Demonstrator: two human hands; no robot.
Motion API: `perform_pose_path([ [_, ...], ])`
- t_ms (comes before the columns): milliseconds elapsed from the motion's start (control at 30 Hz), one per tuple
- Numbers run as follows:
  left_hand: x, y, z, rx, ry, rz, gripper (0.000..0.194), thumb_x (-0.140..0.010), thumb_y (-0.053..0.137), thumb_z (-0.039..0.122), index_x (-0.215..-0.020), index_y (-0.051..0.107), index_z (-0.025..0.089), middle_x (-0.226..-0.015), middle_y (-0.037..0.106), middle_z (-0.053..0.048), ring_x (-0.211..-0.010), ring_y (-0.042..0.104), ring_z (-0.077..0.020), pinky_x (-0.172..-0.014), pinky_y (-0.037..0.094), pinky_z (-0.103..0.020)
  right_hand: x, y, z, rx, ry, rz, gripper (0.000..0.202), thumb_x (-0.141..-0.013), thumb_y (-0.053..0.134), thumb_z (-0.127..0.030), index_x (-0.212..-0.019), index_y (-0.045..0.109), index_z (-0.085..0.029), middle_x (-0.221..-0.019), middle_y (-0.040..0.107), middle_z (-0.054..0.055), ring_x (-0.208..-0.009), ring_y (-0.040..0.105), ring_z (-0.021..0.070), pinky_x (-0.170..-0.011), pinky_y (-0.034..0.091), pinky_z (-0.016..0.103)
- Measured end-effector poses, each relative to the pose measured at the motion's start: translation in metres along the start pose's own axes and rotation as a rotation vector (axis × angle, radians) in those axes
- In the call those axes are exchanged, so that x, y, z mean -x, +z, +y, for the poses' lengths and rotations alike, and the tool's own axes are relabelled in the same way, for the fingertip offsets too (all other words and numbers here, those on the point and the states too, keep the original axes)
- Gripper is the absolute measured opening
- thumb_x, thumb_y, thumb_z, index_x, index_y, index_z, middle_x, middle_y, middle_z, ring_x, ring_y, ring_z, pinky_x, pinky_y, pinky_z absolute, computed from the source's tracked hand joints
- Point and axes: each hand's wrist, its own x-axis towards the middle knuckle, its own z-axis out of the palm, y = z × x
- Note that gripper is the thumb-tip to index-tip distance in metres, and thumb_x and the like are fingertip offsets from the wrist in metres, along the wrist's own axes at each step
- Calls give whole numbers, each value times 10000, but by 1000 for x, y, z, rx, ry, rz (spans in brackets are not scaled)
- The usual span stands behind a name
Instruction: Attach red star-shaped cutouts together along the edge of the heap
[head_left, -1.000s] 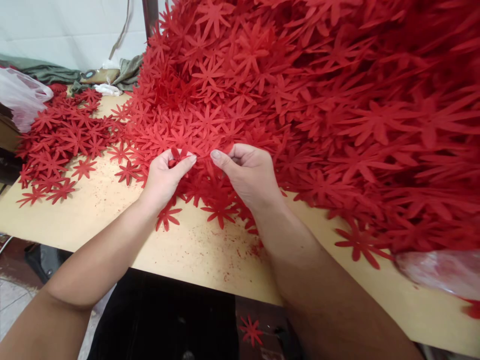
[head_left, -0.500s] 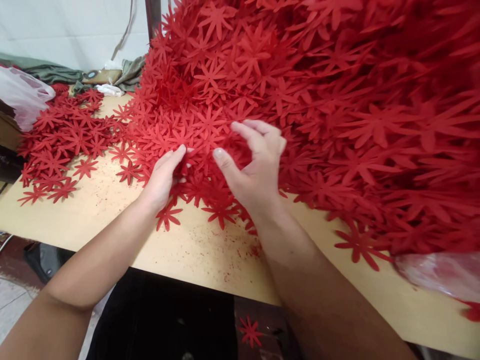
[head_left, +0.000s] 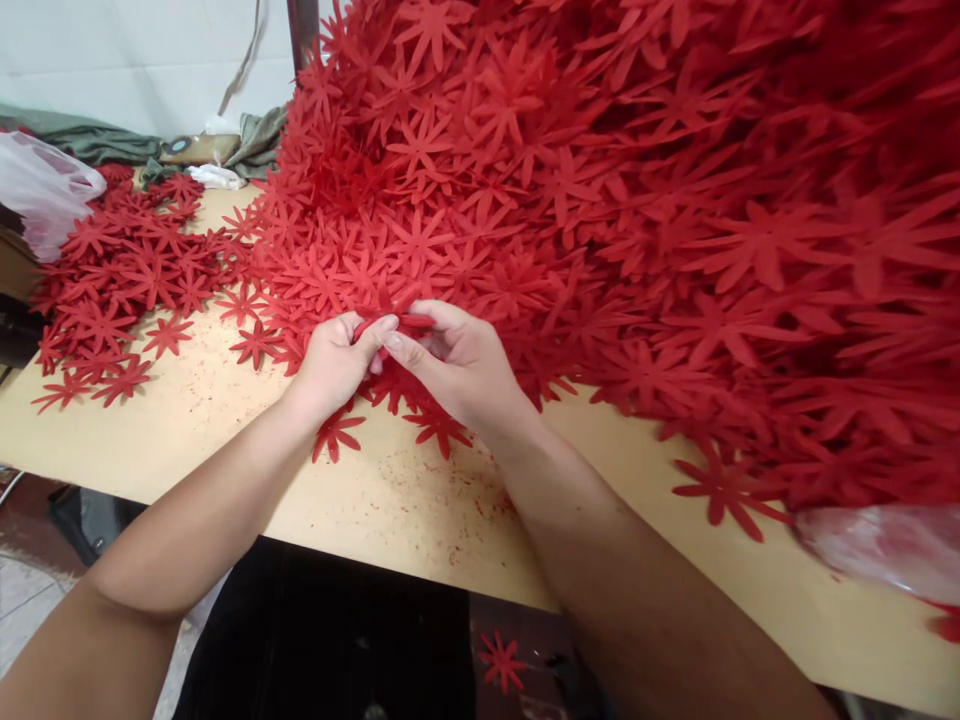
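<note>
My left hand [head_left: 336, 352] and my right hand [head_left: 463, 362] meet just in front of a big heap of red flower-shaped cutouts [head_left: 420, 240]. Between their fingers is a red flower cutout [head_left: 401, 318] with narrow petals, pinched by both hands with the thumbs almost tip to tip. Part of that cutout is hidden behind the fingers, so whether it is one or a few layers I cannot tell. Below the hands, single red flowers [head_left: 439, 428] lie at the heap's near edge on the pale tabletop [head_left: 420, 510].
A smaller pile of red flowers [head_left: 142, 280] lies at the left, by a white plastic bag [head_left: 52, 190]. Green cloth [head_left: 90, 138] runs along the wall. At the right edge sits a clear plastic bag [head_left: 885, 545]. One flower [head_left: 502, 660] lies below the table's edge.
My right hand has come down and left from above the heap to join my left hand. Its spread fingers have closed on the red flower cutout, which both hands now hold.
</note>
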Motion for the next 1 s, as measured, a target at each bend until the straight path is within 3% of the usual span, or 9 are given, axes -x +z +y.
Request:
perform_pose_path([
  [100, 0, 0, -3, -16, 28, -24, 480, -741, 668, 488, -479, 429, 163, -369, 388, 80, -364, 324, -18, -410, 278, -186, -1, 2, 0, -34, -22, 69, 416, -623, 753, -544, -830, 610, -213, -773, 666, -2, -697, 640, 129, -679, 556, 289],
  [233, -2, 0, -4, 108, 88, -130, 398, -740, 668, 485, -578, 531, 149, -481, 518, 56, -441, 428, -26, -470, 349, -172, -3, -5, -4, -63, -23, 28, 293, -716, 708, -481, -775, 603, -213, -632, 614, -29, -611, 612, 119, -644, 544, 291],
  [400, -5, -3, -5, 68, 87, -138, 250, -739, 704, 303, -629, 538, 151, -525, 578, 49, -471, 475, -32, -514, 397, -168, -11, -25, 0, -86, -48, 312, 186, -775, 668, -370, -743, 565, -219, -664, 586, -40, -622, 598, 94, -608, 521, 251],
  [467, -5, -4, -8, 3, 87, -111, 181, -767, 666, 253, -664, 558, 151, -554, 602, 36, -500, 512, -49, -548, 433, -182, -14, -30, 4, -115, -28, 357, 168, -802, 632, -371, -791, 541, -230, -701, 596, -36, -634, 608, 95, -595, 519, 250],
  [533, -5, -4, -12, -58, 144, -62, 82, -785, 633, 227, -811, 617, 151, -705, 677, -3, -641, 604, -84, -672, 497, -224, -15, -31, 6, -118, -27, 351, 167, -808, 627, -364, -820, 520, -236, -716, 596, -37, -628, 605, 91, -588, 512, 248],
  [600, -5, -6, -15, -178, 256, 8, 206, -789, 623, 232, -981, 643, 161, -965, 706, -59, -912, 646, -140, -885, 497, -308, -15, -29, 6, -107, -34, 346, 187, -788, 654, -358, -809, 516, -233, -679, 578, -46, -577, 568, 77, -558, 486, 234],
  [733, -5, -14, -12, -472, 468, 177, 309, -794, 627, 306, -1077, 660, 185, -1260, 592, -103, -1226, 512, -218, -1098, 348, -414, -12, -23, 0, -6, 0, 343, 316, -763, 672, -451, -666, 490, -211, -552, 503, -52, -462, 444, 60, -457, 382, 219],
  [867, -1, -16, -6, -445, 563, 218, 335, -826, 590, 414, -1081, 651, 207, -1189, 614, -78, -1174, 540, -204, -1072, 378, -406, -8, -18, -7, 173, -28, 319, 505, -759, 609, -582, -526, 371, -203, -456, 345, -64, -417, 304, 51, -420, 280, 237],
  [1000, 3, -6, -7, -161, 399, -4, 380, -792, 617, 487, -1039, 657, 200, -978, 674, -48, -938, 634, -167, -906, 493, -340, -3, -9, -11, 322, -58, 255, 481, -762, 638, -526, -514, 400, -190, -484, 361, -54, -483, 354, 64, -485, 320, 244],
])
